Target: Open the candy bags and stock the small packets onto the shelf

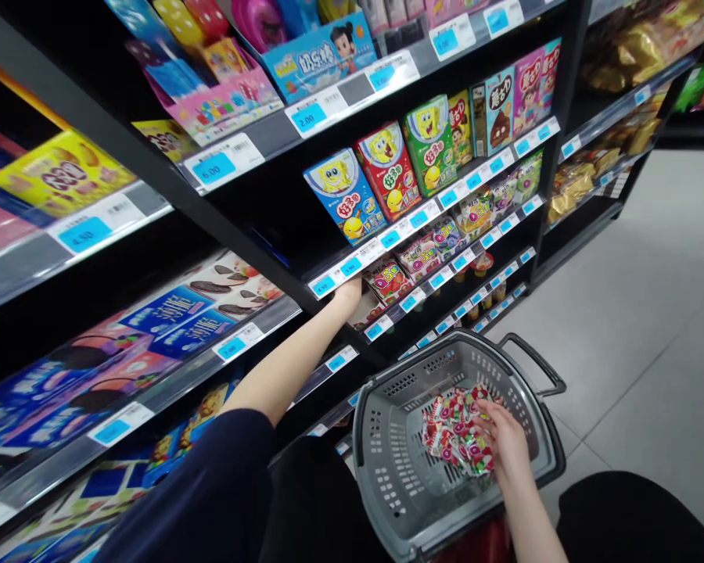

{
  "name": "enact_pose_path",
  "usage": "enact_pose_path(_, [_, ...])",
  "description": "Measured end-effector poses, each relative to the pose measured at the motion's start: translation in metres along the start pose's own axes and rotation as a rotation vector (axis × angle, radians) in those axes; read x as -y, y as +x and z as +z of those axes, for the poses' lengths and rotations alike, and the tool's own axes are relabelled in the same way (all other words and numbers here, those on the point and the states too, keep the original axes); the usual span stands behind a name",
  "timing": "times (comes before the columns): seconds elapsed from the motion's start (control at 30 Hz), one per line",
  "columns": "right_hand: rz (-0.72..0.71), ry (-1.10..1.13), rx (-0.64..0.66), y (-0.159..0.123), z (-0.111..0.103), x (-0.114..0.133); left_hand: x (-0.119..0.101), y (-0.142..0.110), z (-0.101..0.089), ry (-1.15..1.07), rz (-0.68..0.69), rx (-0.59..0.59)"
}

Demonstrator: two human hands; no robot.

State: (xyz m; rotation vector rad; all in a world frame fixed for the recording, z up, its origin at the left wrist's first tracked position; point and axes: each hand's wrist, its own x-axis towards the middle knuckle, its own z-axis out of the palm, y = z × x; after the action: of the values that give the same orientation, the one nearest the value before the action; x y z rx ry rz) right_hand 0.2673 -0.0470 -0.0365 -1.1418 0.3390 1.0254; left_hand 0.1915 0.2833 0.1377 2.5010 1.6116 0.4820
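Observation:
My left hand (348, 297) reaches into a low shelf compartment beside a box of red gummy candy packets (388, 280). Its fingers are hidden under the price rail, so what they hold does not show. Inside the grey shopping basket (381, 477), a pile of small red, white and green candy packets (454, 430) lies on the bottom. Over the right side of that pile is my right hand (508, 442), fingers loosely bent and apart, touching or just above the packets.
Cartoon snack boxes (387, 168) line the shelf above. Blue biscuit packs (179, 320) fill shelves at the left. The basket's handle (536, 363) sticks out over the grey tiled floor (669, 313). My dark-clothed knees flank the basket.

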Motion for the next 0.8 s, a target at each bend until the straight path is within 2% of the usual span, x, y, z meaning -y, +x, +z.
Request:
enact_pose_path(0.2, [0.027,-0.059,0.057,-0.005,0.003,-0.009,-0.002,-0.064,-0.009,0.219,0.056,0.0])
enact_pose_path(0.3, [0.029,-0.139,0.161,-0.006,0.006,-0.023,0.0,-0.103,-0.019,0.351,0.12,0.026])
enact_pose_path(0.37, [0.025,-0.212,0.292,-0.013,0.011,-0.03,0.003,-0.132,-0.03,0.332,0.146,-0.006])
enact_pose_path(0.43, [0.057,-0.236,0.463,-0.026,0.017,-0.032,0.005,-0.164,-0.041,0.169,0.149,-0.085])
enact_pose_path(0.5, [0.144,-0.164,0.639,-0.046,0.024,-0.028,0.007,-0.199,-0.05,-0.093,0.143,-0.139])
enact_pose_path(0.6, [0.217,-0.012,0.84,-0.078,0.033,-0.01,0.012,-0.252,-0.053,-0.513,0.113,-0.094])
enact_pose_path(0.67, [0.155,0.012,0.904,-0.095,0.034,0.003,0.017,-0.283,-0.05,-0.764,0.099,-0.036])
enact_pose_path(0.8, [-0.029,-0.165,0.891,-0.111,0.029,0.014,0.033,-0.325,-0.041,-1.099,0.05,0.027])
